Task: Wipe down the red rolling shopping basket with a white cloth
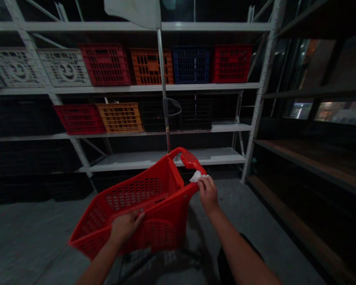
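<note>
Left grip (125, 226) curled over a red shopping cart's (179, 208) near rim; right grip (207, 190) closed on a white cloth (195, 176).
The right fingers pinch the crumpled cloth against the cart's smooth handle (190, 160). The perforated plastic cart stands on a grey floor (50, 221), before white metal racks (190, 87) of latticed crates (105, 65); brown shelves (308, 158) rise at right.
</note>
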### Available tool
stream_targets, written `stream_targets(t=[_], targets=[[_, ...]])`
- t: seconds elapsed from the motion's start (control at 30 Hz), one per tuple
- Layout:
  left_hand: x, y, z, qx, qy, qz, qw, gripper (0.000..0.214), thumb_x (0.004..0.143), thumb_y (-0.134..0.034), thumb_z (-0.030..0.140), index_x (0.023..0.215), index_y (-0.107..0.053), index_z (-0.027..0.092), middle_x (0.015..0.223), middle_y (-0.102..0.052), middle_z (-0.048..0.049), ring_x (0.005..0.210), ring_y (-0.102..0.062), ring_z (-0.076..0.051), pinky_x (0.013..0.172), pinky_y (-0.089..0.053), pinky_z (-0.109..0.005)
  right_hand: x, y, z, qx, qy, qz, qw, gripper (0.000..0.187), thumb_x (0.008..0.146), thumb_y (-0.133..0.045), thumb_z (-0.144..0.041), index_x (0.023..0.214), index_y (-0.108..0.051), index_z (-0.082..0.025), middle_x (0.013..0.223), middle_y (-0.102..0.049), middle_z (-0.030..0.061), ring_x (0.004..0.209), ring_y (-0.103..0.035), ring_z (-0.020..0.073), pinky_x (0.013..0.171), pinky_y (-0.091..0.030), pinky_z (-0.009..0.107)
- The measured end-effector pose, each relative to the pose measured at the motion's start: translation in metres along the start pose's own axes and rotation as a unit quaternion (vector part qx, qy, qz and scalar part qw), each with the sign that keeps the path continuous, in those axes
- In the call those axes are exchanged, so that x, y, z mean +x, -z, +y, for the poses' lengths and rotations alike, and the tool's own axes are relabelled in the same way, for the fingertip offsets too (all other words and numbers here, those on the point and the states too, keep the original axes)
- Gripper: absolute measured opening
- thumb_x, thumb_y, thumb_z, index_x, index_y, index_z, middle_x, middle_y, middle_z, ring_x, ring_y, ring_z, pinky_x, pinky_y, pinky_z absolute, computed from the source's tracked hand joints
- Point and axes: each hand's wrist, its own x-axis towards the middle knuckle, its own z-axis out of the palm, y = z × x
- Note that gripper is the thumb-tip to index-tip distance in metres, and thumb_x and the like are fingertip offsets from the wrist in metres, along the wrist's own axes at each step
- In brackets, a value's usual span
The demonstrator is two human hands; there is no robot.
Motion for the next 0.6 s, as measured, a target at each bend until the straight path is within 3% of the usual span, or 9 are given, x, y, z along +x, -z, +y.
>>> stream_targets(t=[0.07, 0.13, 0.27, 0.4, 0.5, 0.6], targets=[[-0.001, 0.001, 0.0, -0.006, -0.002, -0.002, 1.0, 0.056, 0.084, -0.017, 0.055, 0.09, -0.063, 0.024, 0.081, -0.069, -0.0054, 0.079, -0.063, -0.019, 0.066, -0.04, -0.026, 0.024, 0.009, 0.004, -0.017, -0.04, -0.042, 0.998, 0.016, 0.081, -0.045, -0.016, 0.081, -0.061, -0.017, 0.085, -0.053, 0.0053, 0.08, -0.053, 0.0166, 0.075, -0.042, 0.028], [-0.002, 0.002, -0.002, -0.013, -0.006, 0.001, 1.0, 0.055, 0.084, -0.018, 0.055, 0.09, -0.063, 0.024, 0.081, -0.069, -0.0051, 0.078, -0.063, -0.019, 0.066, -0.04, -0.025, 0.053, 0.012, 0.011, -0.049, -0.08, -0.124, 0.988, 0.012, 0.077, -0.05, -0.014, 0.076, -0.062, -0.016, 0.082, -0.053, 0.0043, 0.077, -0.052, 0.0157, 0.073, -0.041, 0.026], [-0.005, 0.003, -0.012, -0.025, -0.003, 0.004, 1.0, 0.053, 0.084, -0.019, 0.054, 0.088, -0.063, 0.023, 0.083, -0.069, -0.0053, 0.08, -0.063, -0.019, 0.069, -0.041, -0.026, 0.104, -0.003, 0.026, -0.069, -0.098, -0.294, 0.948, 0.008, 0.071, -0.056, -0.01, 0.068, -0.061, -0.015, 0.071, -0.057, 0.0006, 0.069, -0.052, 0.0137, 0.065, -0.038, 0.022], [-0.01, 0.006, -0.017, -0.062, 0.034, 0.013, 0.997, 0.055, 0.083, -0.022, 0.057, 0.09, -0.063, 0.022, 0.082, -0.069, -0.0065, 0.081, -0.063, -0.021, 0.072, -0.043, -0.03, 0.119, -0.017, 0.026, -0.062, -0.084, -0.327, 0.939, 0.01, 0.073, -0.052, -0.012, 0.073, -0.061, -0.014, 0.068, -0.058, -0.0002, 0.064, -0.05, 0.0124, 0.06, -0.035, 0.021], [-0.012, 0.014, 0.003, -0.108, 0.002, 0.117, 0.987, 0.05, 0.082, -0.032, 0.055, 0.102, -0.061, 0.019, 0.107, -0.064, -0.0082, 0.099, -0.058, -0.021, 0.088, -0.041, -0.034, 0.111, -0.009, 0.014, -0.053, -0.07, -0.366, 0.926, 0.01, 0.072, -0.052, -0.011, 0.069, -0.062, -0.014, 0.065, -0.058, -0.0001, 0.062, -0.049, 0.012, 0.058, -0.033, 0.021], [-0.01, 0.032, 0.052, -0.138, -0.073, 0.227, 0.961, 0.047, 0.08, -0.041, 0.05, 0.112, -0.055, 0.019, 0.12, -0.056, -0.0084, 0.109, -0.052, -0.021, 0.094, -0.04, -0.037, 0.098, 0.011, -0.004, -0.019, -0.046, -0.437, 0.898, 0.006, 0.069, -0.058, -0.012, 0.066, -0.062, -0.014, 0.06, -0.057, -0.0024, 0.059, -0.049, 0.0107, 0.055, -0.033, 0.019]])
